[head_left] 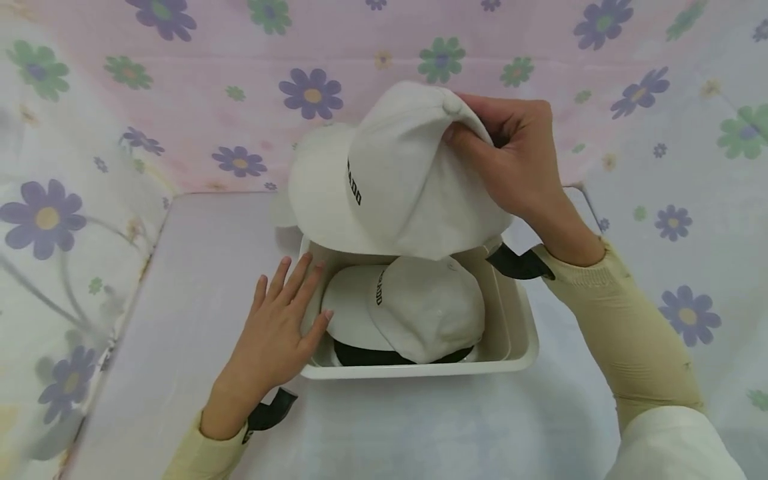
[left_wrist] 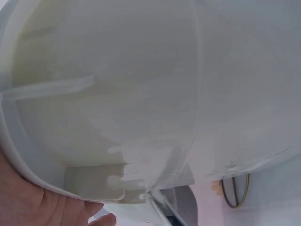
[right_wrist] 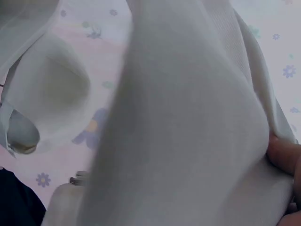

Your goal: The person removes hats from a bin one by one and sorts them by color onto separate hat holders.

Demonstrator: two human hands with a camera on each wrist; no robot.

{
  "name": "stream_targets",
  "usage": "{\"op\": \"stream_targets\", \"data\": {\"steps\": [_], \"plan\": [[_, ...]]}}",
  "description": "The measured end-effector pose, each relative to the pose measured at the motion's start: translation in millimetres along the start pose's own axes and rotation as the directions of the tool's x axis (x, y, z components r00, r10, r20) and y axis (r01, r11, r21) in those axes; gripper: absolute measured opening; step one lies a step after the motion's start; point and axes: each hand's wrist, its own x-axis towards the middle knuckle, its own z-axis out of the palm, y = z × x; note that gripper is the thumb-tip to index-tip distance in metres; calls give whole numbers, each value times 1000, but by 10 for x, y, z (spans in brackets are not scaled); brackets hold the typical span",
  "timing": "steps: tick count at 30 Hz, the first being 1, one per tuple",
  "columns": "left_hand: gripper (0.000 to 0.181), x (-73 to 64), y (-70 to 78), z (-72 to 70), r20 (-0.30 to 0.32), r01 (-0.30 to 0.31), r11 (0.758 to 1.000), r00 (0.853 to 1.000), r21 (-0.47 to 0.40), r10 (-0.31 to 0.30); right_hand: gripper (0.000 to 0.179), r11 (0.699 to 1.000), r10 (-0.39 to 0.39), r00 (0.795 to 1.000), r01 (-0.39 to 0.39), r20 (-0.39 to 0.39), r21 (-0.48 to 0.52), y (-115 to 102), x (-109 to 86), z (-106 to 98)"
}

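A white baseball cap [head_left: 414, 173] with dark lettering hangs above the back of a cream plastic tub [head_left: 525, 347]. My right hand [head_left: 519, 157] pinches its crown close to the top button, creasing the cloth, and the brim points left. In the right wrist view the held cap [right_wrist: 183, 122] fills the middle, with fingertips at its right edge. A second white cap [head_left: 432, 310] lies in the tub, brim to the left, with a black edge [head_left: 372, 355] under it. My left hand [head_left: 273, 340] rests at the tub's left rim, its fingers extended.
Behind the held cap's brim, a pale shape [head_left: 283, 212] is partly hidden. Another white cap [right_wrist: 56, 89] with a rear strap opening shows in the right wrist view. Flower-printed cloth walls [head_left: 198, 87] enclose the pale table [head_left: 198, 267] at the back and sides.
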Motion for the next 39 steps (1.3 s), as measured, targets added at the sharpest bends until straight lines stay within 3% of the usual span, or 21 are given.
{"op": "stream_targets", "data": {"steps": [5, 10, 17, 21, 26, 29, 39], "plan": [[67, 5, 0, 7, -5, -5, 1000, 1000, -1, 5, 25, 998, -24, 1000, 25, -19, 58, 64, 163, 166], [67, 0, 2, 15, -3, -6, 1000, 1000, -9, 6, 27, 994, 43, 998, -39, -41, 100, 120, 351, 346], [67, 3, -4, 36, -8, -20, 1000, 1000, -9, 20, 30, 993, 1, 1000, -1, 5, 117, 310, 574, 554], [67, 2, -8, 40, -12, -27, 1000, 1000, -3, 27, 31, 989, 62, 998, -65, 25, 134, 451, 657, 662], [67, 0, -7, 48, -16, -25, 1000, 1000, -11, 24, 31, 976, 162, 986, -167, 48, 138, 627, 673, 793], [67, -1, -10, 54, -19, -26, 1000, 999, -14, 26, 30, 980, 154, 986, -160, 56, 122, 728, 642, 853], [65, -1, -16, 61, -23, -23, 1000, 999, -20, 23, 29, 971, 234, 967, -237, 98, 17, 893, 579, 973]]}}
